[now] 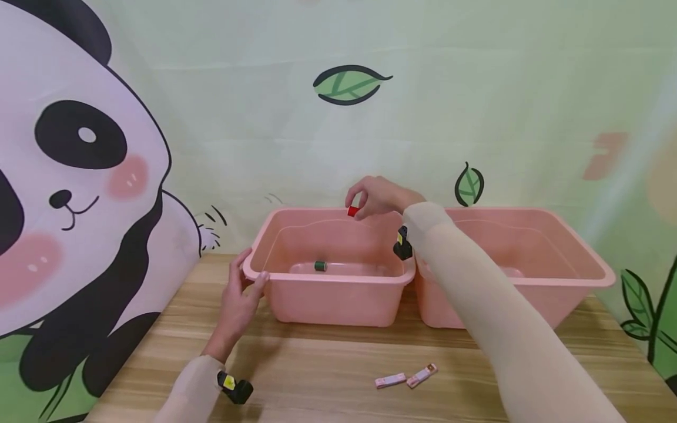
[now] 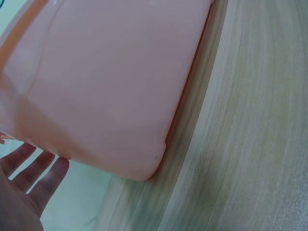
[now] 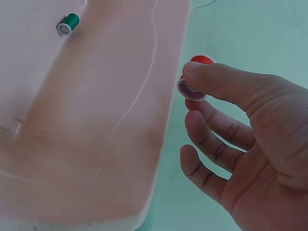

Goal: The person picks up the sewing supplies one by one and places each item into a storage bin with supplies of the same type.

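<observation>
My right hand (image 1: 378, 197) pinches a red spool of thread (image 3: 203, 59) between thumb and forefinger, above the back rim of the left pink plastic tub (image 1: 333, 302). Its other fingers curl loosely under the spool in the right wrist view. Down on the tub's floor lies a green spool of thread (image 1: 320, 266), on its side. My left hand (image 1: 240, 302) holds that tub by its left front corner, thumb over the rim and fingers along the outer side. The left wrist view shows those fingers against the tub's wall (image 2: 110, 82).
Close to the right stands a second pink tub (image 1: 529, 305), partly behind my right forearm. Two small pink-and-white patterned strips (image 1: 390, 380) lie on the wooden table (image 1: 317, 364) in front. Behind the tubs hangs a pale green backdrop (image 1: 238, 117) with a panda and leaves.
</observation>
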A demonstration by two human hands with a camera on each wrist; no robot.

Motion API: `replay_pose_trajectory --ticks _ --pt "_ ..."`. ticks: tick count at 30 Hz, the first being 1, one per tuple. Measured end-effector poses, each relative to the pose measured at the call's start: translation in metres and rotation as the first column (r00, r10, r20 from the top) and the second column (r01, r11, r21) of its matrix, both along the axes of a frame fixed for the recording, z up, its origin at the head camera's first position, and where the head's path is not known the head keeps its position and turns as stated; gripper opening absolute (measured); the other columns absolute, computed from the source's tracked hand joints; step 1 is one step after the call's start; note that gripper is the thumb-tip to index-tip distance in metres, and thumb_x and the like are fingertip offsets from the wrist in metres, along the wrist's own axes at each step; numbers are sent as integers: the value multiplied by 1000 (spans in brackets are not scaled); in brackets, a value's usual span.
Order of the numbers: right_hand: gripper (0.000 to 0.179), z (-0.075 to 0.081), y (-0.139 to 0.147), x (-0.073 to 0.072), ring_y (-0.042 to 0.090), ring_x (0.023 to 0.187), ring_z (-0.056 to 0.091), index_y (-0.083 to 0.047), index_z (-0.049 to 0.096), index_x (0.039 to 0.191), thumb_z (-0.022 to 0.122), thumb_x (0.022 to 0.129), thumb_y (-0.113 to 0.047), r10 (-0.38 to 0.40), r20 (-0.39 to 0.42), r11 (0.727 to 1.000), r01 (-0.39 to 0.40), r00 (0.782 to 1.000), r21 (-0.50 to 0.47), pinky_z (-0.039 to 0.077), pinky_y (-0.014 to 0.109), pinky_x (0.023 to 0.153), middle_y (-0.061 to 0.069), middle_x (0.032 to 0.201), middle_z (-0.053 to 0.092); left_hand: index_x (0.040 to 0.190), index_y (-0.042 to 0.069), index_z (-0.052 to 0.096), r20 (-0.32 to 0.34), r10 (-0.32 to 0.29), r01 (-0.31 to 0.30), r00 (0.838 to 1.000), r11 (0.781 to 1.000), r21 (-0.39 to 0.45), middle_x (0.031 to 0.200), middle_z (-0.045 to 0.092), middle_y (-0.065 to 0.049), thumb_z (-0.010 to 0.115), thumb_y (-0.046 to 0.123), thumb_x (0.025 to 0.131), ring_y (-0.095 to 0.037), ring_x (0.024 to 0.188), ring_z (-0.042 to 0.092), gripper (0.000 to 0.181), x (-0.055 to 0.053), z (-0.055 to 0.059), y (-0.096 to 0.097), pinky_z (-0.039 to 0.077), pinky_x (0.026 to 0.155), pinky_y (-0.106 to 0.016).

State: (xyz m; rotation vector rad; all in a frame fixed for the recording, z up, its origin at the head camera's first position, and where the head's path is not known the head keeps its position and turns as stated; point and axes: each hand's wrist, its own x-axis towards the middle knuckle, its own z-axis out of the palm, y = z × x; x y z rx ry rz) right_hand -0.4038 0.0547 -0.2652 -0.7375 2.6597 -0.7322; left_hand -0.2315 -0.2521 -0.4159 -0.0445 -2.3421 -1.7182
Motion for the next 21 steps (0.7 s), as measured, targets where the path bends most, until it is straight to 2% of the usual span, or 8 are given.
replay_pose_trajectory --ticks 3,6,12,21 --pt "30 -3 -1 -1 31 108 61 -15 72 121 79 91 -12 4 -20 1000 -4 1000 13 59 44 93 12 116 67 161 32 21 -9 1 -1 1000 1000 1 162 36 -9 60 38 104 -32 131 50 69 -8 -12 -5 54 100 -50" --pt "31 -6 -1 0 30 107 62 -15 72 121 80 91 -13 8 -35 1000 -8 999 18 59 43 92 12 116 67 161 35 21 -26 3 -3 1000 1000 -4 162 37 -7 60 42 103 -30 131 51 70 -11 -17 -8 55 98 -49" --pt "29 -9 0 0 30 104 63 -16 73 118 80 90 -12 -5 -24 1000 5 1000 -2 60 43 92 12 115 67 159 37 23 -50 8 -9 999 1000 -17 160 39 -4 61 48 102 -30 129 52 70 -12 -19 -8 56 96 -47" --pt "36 -13 2 1 31 107 61 -13 70 125 80 90 -11 -17 -21 1000 17 1000 -9 60 43 92 12 120 64 159 38 23 -50 11 -12 999 1000 -21 161 38 -4 61 50 101 -30 130 52 71 -12 -19 -9 56 96 -49"
